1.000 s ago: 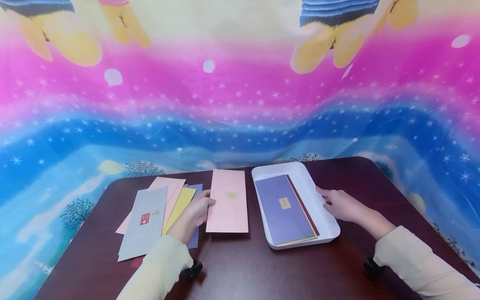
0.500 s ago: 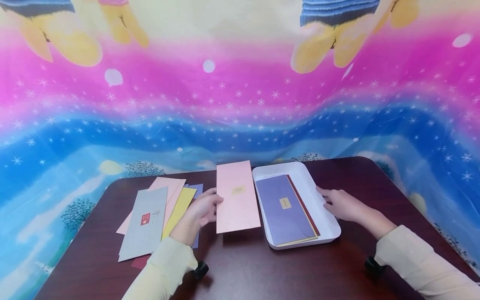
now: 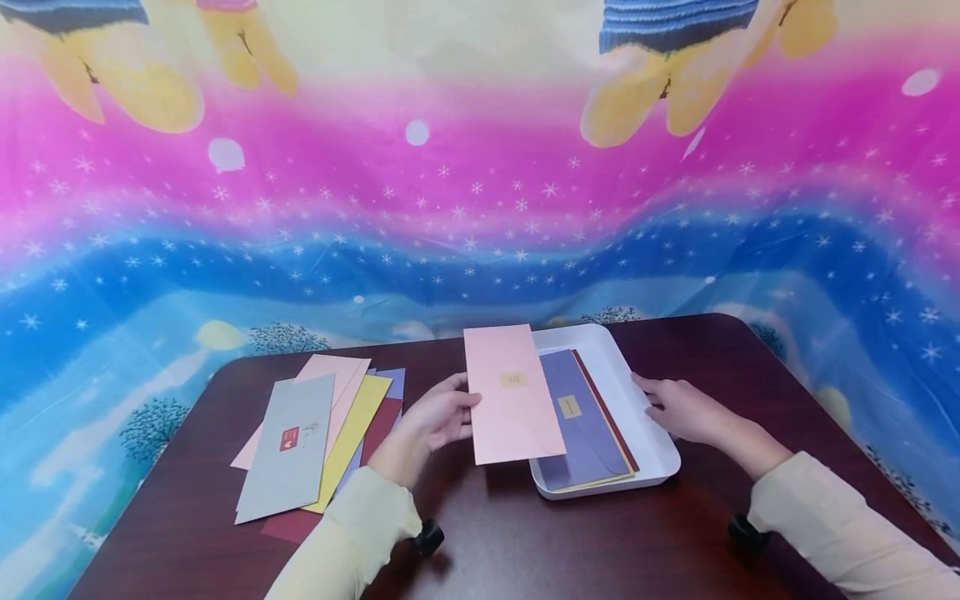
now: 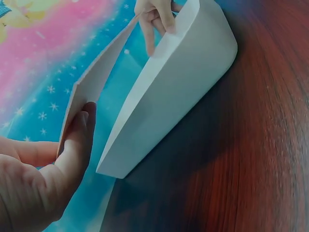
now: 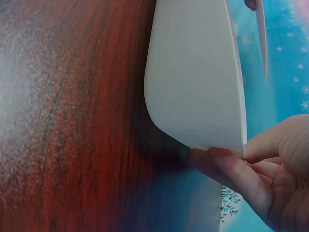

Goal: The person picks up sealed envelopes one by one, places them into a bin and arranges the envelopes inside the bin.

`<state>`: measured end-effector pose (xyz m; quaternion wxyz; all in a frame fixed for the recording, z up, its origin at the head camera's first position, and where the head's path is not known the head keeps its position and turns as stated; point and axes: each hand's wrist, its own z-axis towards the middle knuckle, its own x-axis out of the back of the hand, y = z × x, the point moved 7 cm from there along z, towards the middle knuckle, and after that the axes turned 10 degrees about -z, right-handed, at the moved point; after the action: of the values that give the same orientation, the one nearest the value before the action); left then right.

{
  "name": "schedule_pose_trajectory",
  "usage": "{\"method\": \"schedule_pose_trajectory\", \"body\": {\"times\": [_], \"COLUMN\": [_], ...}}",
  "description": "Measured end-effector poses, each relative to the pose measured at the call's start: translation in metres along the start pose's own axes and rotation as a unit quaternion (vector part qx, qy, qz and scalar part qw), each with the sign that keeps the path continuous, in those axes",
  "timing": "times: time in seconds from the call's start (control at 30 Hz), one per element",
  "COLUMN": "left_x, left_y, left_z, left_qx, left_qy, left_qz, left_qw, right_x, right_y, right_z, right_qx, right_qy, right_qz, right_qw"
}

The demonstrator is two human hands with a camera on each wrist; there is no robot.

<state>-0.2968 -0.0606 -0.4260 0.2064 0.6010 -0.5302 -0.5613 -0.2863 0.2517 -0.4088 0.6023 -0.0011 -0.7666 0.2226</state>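
My left hand (image 3: 435,417) pinches the left edge of a pink envelope (image 3: 510,408) with a small gold label. In the head view the envelope overlaps the left side of a white tray (image 3: 647,458); the left wrist view shows a gap between envelope (image 4: 99,72) and tray wall (image 4: 164,101). A purple envelope (image 3: 588,442) lies uppermost in the tray, with yellow and dark red edges showing beneath. My right hand (image 3: 686,408) holds the tray's right side. In the right wrist view its thumb is at the rim and its fingers (image 5: 236,169) are against the lower outer wall.
On the left of the dark wooden table (image 3: 480,542) lies a fanned pile: a grey envelope (image 3: 277,467) with a red label on top, plus pink, yellow (image 3: 358,433), dark red (image 3: 384,421) and purple ones. A patterned cloth (image 3: 465,208) hangs behind.
My left hand has carried the pink envelope rightward, from beside the tray to partly over its left side. More of the left pile shows. The right hand and tray stay put.
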Motion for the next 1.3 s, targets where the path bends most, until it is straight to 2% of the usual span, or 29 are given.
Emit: {"method": "schedule_pose_trajectory", "body": {"times": [0.37,1.1,1.3], "left_x": [-0.02,-0.057,-0.065], "left_y": [-0.011,-0.032,-0.035], "left_z": [0.006,0.018,0.021], "left_qx": [0.025,0.049,0.055], "left_qy": [-0.039,-0.08,-0.088], "left_qz": [-0.004,-0.004,-0.018], "left_qw": [0.9989,0.9956,0.9944], "right_x": [-0.001,-0.002,-0.001], "right_y": [-0.001,0.001,0.0], "right_z": [0.0,0.0,0.0], "right_qx": [-0.013,-0.025,-0.023], "right_qy": [-0.002,0.001,0.004], "right_qz": [0.002,-0.005,-0.006], "right_qw": [0.9999,0.9997,0.9997]}}
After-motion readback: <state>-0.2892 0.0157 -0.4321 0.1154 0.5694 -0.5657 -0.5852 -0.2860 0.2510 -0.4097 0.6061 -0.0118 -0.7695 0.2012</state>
